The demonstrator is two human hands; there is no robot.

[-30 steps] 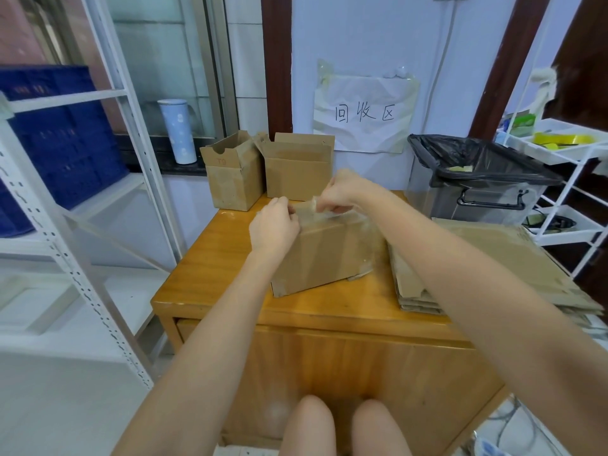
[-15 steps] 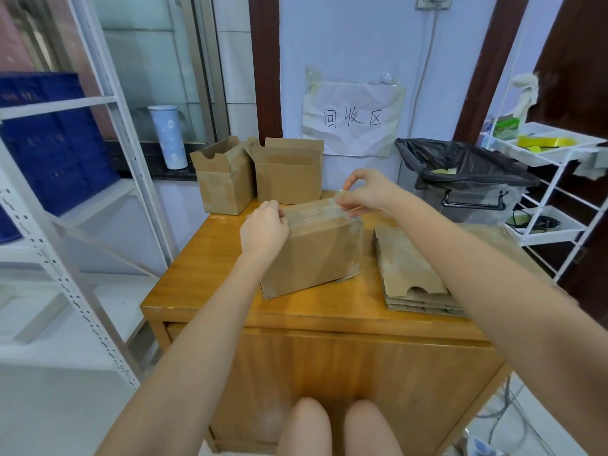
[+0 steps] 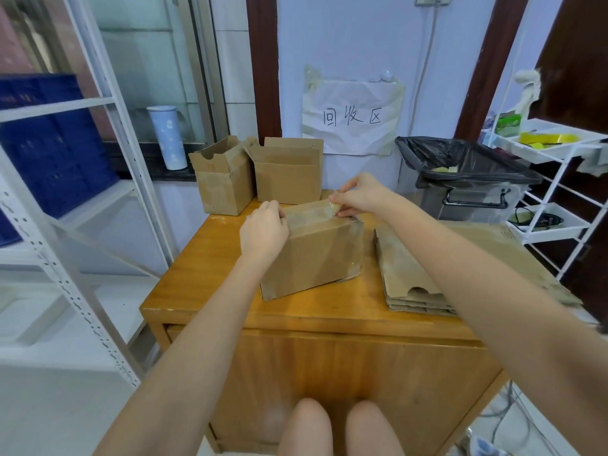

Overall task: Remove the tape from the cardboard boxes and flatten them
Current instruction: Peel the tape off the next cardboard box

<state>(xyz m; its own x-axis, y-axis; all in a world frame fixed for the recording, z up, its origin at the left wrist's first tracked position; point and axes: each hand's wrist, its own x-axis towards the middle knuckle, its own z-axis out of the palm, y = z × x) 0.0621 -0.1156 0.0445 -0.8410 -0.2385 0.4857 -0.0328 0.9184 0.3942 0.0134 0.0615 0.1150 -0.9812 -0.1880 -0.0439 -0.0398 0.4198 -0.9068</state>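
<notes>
A closed cardboard box (image 3: 316, 258) sealed with clear tape (image 3: 312, 213) sits in the middle of the wooden table (image 3: 210, 278). My left hand (image 3: 263, 230) grips the box's upper left edge, fingers curled over the top. At the top right corner my right hand (image 3: 358, 195) pinches the loose end of the tape. Two open-topped cardboard boxes (image 3: 223, 177) (image 3: 289, 172) stand at the table's back. A stack of flattened boxes (image 3: 408, 274) lies to the right.
A bin with a black liner (image 3: 467, 179) stands at the back right, holding tape scraps. A white wire rack (image 3: 552, 192) is at the far right, white metal shelving (image 3: 82, 192) with a blue crate (image 3: 49, 143) at the left. My knees show below.
My right hand has moved from the middle of the box top to its right corner, drawing the tape along. The view has shifted slightly; the left hand stays on the box.
</notes>
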